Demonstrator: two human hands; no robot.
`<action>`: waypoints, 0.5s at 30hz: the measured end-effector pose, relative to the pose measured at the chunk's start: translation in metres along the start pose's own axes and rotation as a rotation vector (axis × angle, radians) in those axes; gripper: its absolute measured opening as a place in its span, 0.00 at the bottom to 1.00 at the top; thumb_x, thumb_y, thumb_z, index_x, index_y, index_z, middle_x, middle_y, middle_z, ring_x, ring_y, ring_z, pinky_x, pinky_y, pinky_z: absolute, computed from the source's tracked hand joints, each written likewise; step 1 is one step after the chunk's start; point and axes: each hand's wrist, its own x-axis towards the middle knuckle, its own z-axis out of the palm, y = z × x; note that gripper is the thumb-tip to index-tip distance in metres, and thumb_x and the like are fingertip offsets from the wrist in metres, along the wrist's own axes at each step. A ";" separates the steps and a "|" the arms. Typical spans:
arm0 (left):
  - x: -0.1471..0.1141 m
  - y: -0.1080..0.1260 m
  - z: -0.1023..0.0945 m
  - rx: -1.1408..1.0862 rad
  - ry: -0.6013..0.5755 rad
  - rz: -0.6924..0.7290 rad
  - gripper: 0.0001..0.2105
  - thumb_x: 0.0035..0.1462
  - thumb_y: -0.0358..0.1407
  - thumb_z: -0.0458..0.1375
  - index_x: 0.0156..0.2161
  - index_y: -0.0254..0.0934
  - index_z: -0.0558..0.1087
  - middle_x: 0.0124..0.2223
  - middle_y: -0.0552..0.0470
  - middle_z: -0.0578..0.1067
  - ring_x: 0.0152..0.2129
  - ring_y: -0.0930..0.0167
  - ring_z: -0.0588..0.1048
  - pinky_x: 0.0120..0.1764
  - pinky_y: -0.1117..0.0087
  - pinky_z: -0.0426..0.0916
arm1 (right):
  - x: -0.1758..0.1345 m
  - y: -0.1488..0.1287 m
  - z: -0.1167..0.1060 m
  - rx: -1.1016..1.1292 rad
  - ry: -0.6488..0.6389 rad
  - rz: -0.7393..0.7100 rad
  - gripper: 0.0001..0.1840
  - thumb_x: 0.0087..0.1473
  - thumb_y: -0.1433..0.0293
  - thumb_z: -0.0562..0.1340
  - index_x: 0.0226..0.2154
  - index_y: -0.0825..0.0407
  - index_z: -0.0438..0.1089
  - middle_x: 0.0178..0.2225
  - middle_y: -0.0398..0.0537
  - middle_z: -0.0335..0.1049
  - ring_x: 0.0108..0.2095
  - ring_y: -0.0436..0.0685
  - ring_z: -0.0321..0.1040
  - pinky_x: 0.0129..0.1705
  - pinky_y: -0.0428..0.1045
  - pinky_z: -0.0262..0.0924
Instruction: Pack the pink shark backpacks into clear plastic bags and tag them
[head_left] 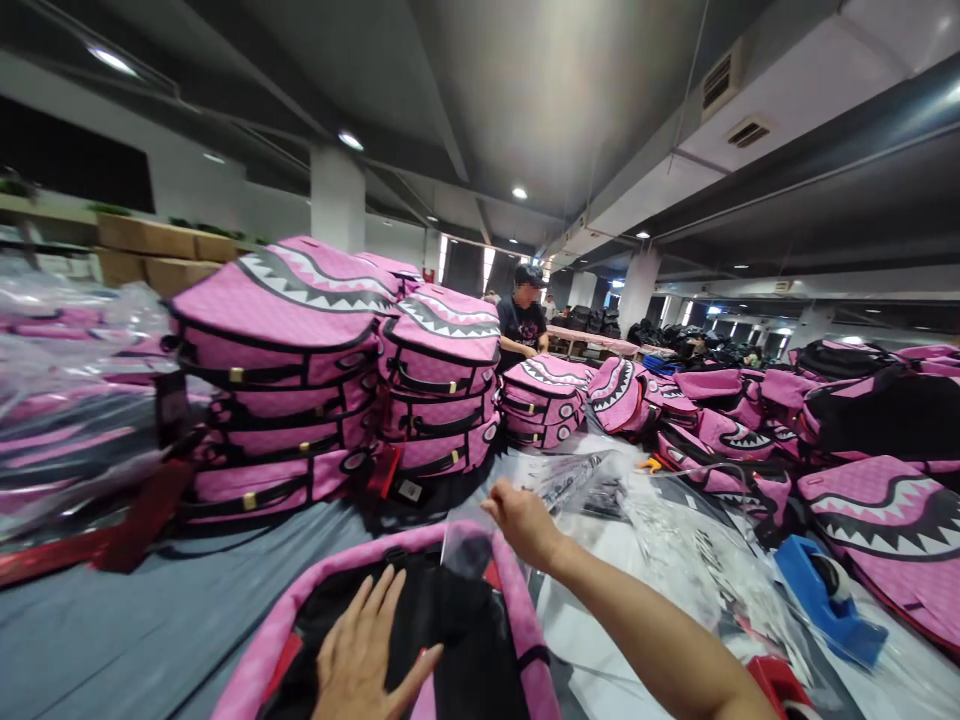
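Observation:
A pink backpack with a black back panel (469, 635) lies in front of me at the bottom of the head view. My left hand (367, 640) rests flat on the black panel, fingers stretched and thumb spread. Above the bag's far right edge, my right hand (521, 520) is closed in a pinch. A small clear plastic piece (463, 548) hangs at its fingertips over the pink rim. Its exact kind is hard to make out.
Stacked pink shark-mouth backpacks (281, 390) stand behind, with more bags (885, 520) at right. A blue tape dispenser (829, 600), a red tape dispenser (780, 688) and loose clear plastic bags (675, 550) lie right. Plastic-wrapped bags (67, 400) fill the left. A co-worker (523, 315) stands beyond.

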 end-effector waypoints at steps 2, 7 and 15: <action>0.027 0.032 -0.020 -0.032 0.114 -0.126 0.48 0.58 0.56 0.54 0.73 0.30 0.43 0.70 0.33 0.60 0.65 0.51 0.62 0.61 0.48 0.62 | -0.016 -0.031 0.001 -0.024 -0.002 -0.142 0.05 0.67 0.64 0.61 0.41 0.49 0.67 0.30 0.44 0.77 0.31 0.57 0.77 0.29 0.45 0.53; 0.093 0.053 -0.058 0.070 -0.135 -0.301 0.19 0.66 0.33 0.47 0.55 0.36 0.75 0.52 0.41 0.75 0.48 0.60 0.73 0.48 0.60 0.68 | -0.039 -0.056 0.002 -0.156 -0.056 -0.249 0.17 0.60 0.64 0.67 0.49 0.48 0.65 0.40 0.48 0.78 0.36 0.59 0.78 0.31 0.46 0.61; 0.114 -0.003 -0.062 0.137 -0.232 -0.203 0.19 0.64 0.26 0.44 0.43 0.36 0.79 0.44 0.40 0.75 0.42 0.58 0.71 0.44 0.59 0.64 | -0.038 0.049 0.008 -0.137 -0.111 0.448 0.11 0.57 0.82 0.58 0.37 0.51 0.71 0.45 0.60 0.76 0.46 0.66 0.77 0.42 0.54 0.66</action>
